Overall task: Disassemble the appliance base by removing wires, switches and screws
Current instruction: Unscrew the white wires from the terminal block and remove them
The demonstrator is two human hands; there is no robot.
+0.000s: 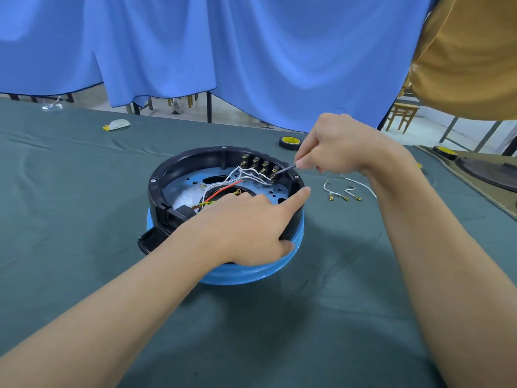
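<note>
The appliance base [159, 189], a round black shell on a blue body, lies upside down in the middle of the table. Inside it, white wires [249, 173] run to a row of several switches [258, 163] on the far wall, and a red wire [223, 189] crosses the metal plate. My left hand [246, 225] grips the near right rim, index finger stretched along it. My right hand [338, 144] holds a thin screwdriver [286, 168], its tip at the rightmost switch terminal.
Loose white wires with brass terminals [345, 191] lie on the green cloth to the right of the base. A tape roll [290, 142] sits behind it. A white scrap [117, 125] lies at the far left, and a dark round part [489, 172] at the right edge.
</note>
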